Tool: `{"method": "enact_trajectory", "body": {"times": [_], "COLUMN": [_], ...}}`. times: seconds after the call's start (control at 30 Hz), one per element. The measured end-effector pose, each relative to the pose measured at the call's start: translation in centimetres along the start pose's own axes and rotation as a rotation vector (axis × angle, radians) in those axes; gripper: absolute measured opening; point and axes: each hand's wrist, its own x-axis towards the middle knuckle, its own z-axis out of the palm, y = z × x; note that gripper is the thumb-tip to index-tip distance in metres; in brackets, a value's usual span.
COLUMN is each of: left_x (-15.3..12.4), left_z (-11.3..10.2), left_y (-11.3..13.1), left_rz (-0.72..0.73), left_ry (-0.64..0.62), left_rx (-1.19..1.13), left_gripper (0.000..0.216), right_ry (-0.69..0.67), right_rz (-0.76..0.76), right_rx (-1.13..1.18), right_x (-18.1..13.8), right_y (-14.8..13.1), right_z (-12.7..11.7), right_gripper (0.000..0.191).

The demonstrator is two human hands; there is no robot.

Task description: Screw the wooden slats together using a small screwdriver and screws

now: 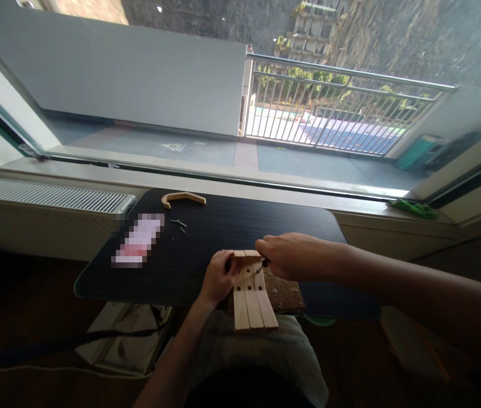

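Observation:
A small wooden piece made of three pale slats (252,294) rests on the near edge of a black table (206,249), over a brown perforated board (283,293). My left hand (218,277) is closed round the slats' left far corner. My right hand (288,258) is closed at the slats' far end, gripping something small and dark that I cannot make out.
A curved wooden hook piece (182,198) lies at the table's far edge, with small screws (180,224) near it and a blurred pink-white packet (137,240) to the left. A radiator (49,195) runs along the left. A window and balcony railing (342,107) lie beyond.

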Motion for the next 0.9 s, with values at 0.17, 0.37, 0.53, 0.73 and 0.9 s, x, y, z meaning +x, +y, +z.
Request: {"method": "enact_trajectory", "body": {"times": [0.17, 0.37, 0.53, 0.73, 0.9], "left_x": [-0.04, 0.0, 0.01, -0.09, -0.03], "left_z": [-0.1, -0.18, -0.18, 0.03, -0.02], "left_y": [-0.17, 0.01, 0.09, -0.5, -0.38], "left_rz": [-0.013, -0.026, -0.019, -0.021, -0.019], "left_ry": [-0.02, -0.017, -0.014, -0.02, -0.011], "left_rx": [-0.013, -0.02, -0.013, -0.003, 0.007], "left_gripper": [0.014, 0.014, 0.014, 0.014, 0.013], "right_ry": [-0.063, -0.012, -0.051, 0.02, 0.011], "right_rz": [0.089, -0.011, -0.147, 0.005, 0.055], "right_rx": [0.139, 0.086, 0.013, 0.243, 0.299], "right_x": [-0.56, -0.24, 0.0, -0.59, -0.58], "right_y": [0.26, 0.4, 0.31, 0.37, 0.57], "right_z": [-0.52, 0.29, 0.08, 0.02, 0.26], "right_gripper": [0.017, 0.03, 0.031, 0.024, 0.023]}}
